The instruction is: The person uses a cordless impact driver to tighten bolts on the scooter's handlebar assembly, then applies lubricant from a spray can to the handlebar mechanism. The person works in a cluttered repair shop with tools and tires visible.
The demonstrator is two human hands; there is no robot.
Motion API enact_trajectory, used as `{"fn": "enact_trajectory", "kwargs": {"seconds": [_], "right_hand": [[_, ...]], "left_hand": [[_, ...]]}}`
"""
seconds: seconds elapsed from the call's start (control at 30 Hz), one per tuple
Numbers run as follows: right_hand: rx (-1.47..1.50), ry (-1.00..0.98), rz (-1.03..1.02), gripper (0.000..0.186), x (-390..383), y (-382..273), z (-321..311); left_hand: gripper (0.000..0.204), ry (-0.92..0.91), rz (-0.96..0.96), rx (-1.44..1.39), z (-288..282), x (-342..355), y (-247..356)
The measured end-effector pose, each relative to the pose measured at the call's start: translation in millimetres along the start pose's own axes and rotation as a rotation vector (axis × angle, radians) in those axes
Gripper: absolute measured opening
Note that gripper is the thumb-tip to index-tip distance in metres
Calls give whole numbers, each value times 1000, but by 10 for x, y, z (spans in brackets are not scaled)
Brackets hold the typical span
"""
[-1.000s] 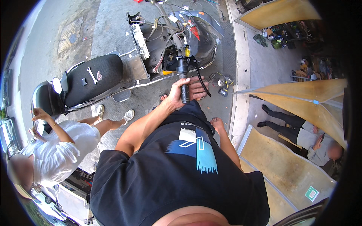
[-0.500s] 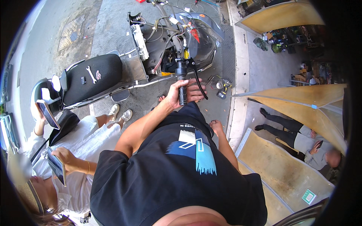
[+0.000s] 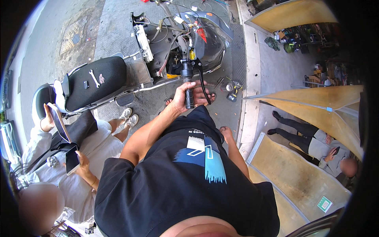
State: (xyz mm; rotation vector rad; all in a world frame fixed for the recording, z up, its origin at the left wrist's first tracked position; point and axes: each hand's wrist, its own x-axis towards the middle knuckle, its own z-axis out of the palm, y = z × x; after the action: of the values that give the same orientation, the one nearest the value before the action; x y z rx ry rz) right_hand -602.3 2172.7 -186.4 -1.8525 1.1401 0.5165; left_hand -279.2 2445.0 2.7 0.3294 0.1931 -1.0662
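Observation:
My left hand [image 3: 182, 96] holds the black rubber handlebar grip [image 3: 189, 94] of a partly stripped scooter. The thumb lies over the grip, and the fingers pass beneath it and show on its right side, by the black brake lever [image 3: 202, 81]. Bare wiring [image 3: 162, 29] and frame parts are exposed ahead of the handlebar. Low at my right side hangs my right hand [image 3: 226, 132], close to my dark shorts; its fingers are too foreshortened to make out, and no object shows in it.
A wrench [image 3: 94, 78] and a small dark piece [image 3: 86, 84] lie on the black seat [image 3: 106, 77]. A yellow-black power tool [image 3: 233, 94] rests on the ground. At left, a person [image 3: 79, 142] holds two phone-like devices; at right, another sits behind tan panels [image 3: 292, 170].
The handlebar and my left hand sit slightly further left in view. The person at left has moved their devices and turned one. My right hand looks unchanged.

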Motion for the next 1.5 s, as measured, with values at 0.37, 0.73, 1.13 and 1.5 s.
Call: {"fn": "enact_trajectory", "kwargs": {"seconds": [0.37, 0.73, 1.13, 1.5], "right_hand": [[145, -95, 66, 18, 160, 185, -24], [273, -122, 127, 12, 208, 205, -39], [167, -52, 80, 15, 152, 214, -35], [256, -69, 154, 14, 134, 198, -76]], "left_hand": [[89, -186, -42, -79, 101, -1, 28], [82, -98, -12, -18, 52, -12, 34], [63, 60, 18, 101, -330, 75, -28], [88, -233, -91, -123, 88, -24, 77]]}}
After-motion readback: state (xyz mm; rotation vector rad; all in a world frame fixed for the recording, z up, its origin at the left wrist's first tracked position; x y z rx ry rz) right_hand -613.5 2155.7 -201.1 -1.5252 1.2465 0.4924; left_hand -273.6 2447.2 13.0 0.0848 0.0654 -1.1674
